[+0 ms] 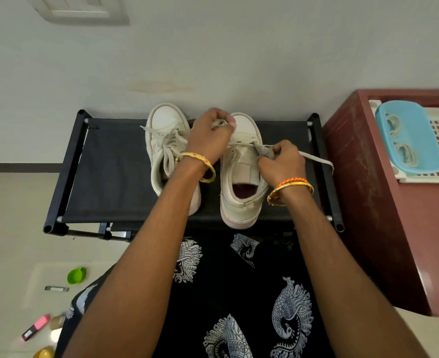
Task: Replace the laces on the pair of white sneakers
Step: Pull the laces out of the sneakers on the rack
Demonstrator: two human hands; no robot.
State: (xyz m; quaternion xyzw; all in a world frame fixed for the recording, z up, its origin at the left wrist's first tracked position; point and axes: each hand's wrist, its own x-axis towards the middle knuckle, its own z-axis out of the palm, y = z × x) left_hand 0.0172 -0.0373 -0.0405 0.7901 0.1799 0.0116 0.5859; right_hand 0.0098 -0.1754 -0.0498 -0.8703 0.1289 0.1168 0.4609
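Sneakers stand side by side on the black fabric shelf [115, 177] of a low rack set against the wall, toes toward the wall and heels toward the person. Each shoe's long axis runs from the near edge of the shelf to the far edge, roughly parallel with its partner; this puts both lace rows squarely under the hands.

Left sneaker [166, 151]: laced, its lace ends lying loose over the tongue and out to the left. No hand touches it, so I judge it is either waiting its turn or done; I cannot tell which.

Left hand [210, 135]: it reaches across to the toe end of the right sneaker [241, 177], fingers curled and pinching one run of that shoe's lace [314, 157] above the toe cap. The raised grip appears meant to draw slack up through the lower eyelets.

Right hand [283, 161]: fingers closed tight on the lace at the right side of the eyelet row, beside the tongue; a free tail trails off to the right across the shelf frame. The upper eyelets look bare and the collar gapes open, which suggests lacing or unlacing is under way.

Blue tray [409, 138] on the red-brown cabinet [363, 202], far right: it holds pale coiled cords, probably spare laces, kept within reach.
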